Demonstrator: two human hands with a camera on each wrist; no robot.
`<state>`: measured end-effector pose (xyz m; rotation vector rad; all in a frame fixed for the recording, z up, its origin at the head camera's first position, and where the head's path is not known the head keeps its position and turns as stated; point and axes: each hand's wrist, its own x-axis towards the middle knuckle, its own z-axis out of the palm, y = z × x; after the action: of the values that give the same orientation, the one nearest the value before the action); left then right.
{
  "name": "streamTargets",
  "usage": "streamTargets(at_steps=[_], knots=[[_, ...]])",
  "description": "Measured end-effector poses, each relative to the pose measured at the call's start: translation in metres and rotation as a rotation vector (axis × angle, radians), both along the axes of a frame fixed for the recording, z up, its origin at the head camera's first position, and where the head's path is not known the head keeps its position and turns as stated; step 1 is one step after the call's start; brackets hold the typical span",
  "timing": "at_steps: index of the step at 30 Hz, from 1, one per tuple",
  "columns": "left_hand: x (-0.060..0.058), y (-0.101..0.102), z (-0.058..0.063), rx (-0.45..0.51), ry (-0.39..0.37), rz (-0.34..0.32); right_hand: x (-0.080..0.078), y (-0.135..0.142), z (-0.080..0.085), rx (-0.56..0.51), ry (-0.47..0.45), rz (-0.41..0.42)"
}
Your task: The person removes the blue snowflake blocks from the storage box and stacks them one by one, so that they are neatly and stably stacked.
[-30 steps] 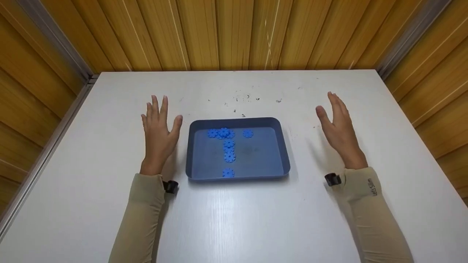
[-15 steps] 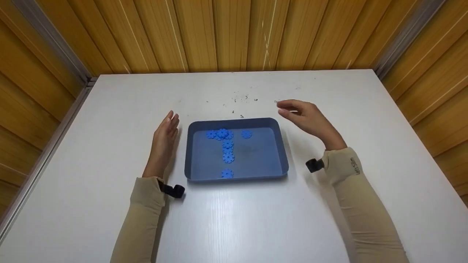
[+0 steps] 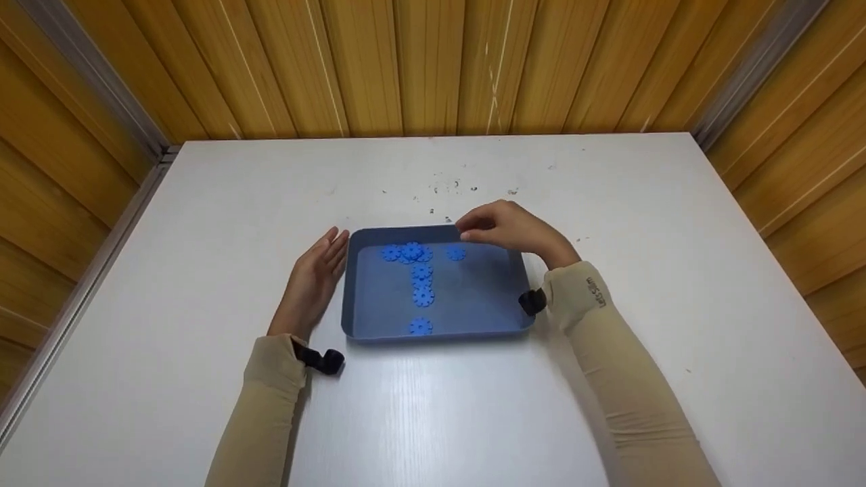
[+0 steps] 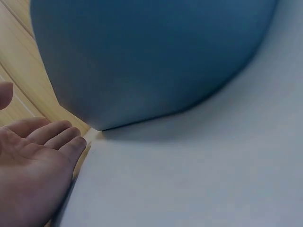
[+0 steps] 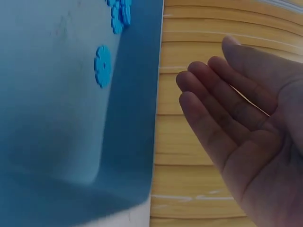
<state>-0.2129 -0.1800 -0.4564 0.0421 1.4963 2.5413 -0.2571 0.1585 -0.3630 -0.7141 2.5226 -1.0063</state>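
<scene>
A blue-grey tray (image 3: pixel 473 304) lies on the white table with several blue notched discs in it. A row of overlapping discs (image 3: pixel 411 251) sits near its far left, a short column of discs (image 3: pixel 423 284) runs down the middle, a lone disc (image 3: pixel 421 327) is by the near wall, and another single disc (image 3: pixel 456 252) lies near the far wall. My left hand (image 3: pixel 314 281) is beside the tray's left wall, palm turned toward it, fingers extended. Over the tray's far right part, my right hand (image 3: pixel 517 228) hovers with bent fingers near the single disc, nothing in its grasp.
The white table (image 3: pixel 419 419) spreads around the tray, with small dark marks (image 3: pixel 453 186) behind it. Yellow wood-look panels (image 3: pixel 433 67) stand at the back and sides. The right wrist camera (image 3: pixel 532 302) overlaps the tray's right wall.
Both hands have come inward: the right from far to the side to above the tray's far right, its fingers bending; the left has turned and drawn up to the left wall. The discs stay put.
</scene>
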Motion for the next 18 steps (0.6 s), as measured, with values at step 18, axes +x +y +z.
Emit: streamTargets(at_steps=[18], knots=[[0.001,0.001,-0.004,-0.127,-0.020,-0.005,0.001,-0.058,-0.027,0.144,-0.083,0.075]])
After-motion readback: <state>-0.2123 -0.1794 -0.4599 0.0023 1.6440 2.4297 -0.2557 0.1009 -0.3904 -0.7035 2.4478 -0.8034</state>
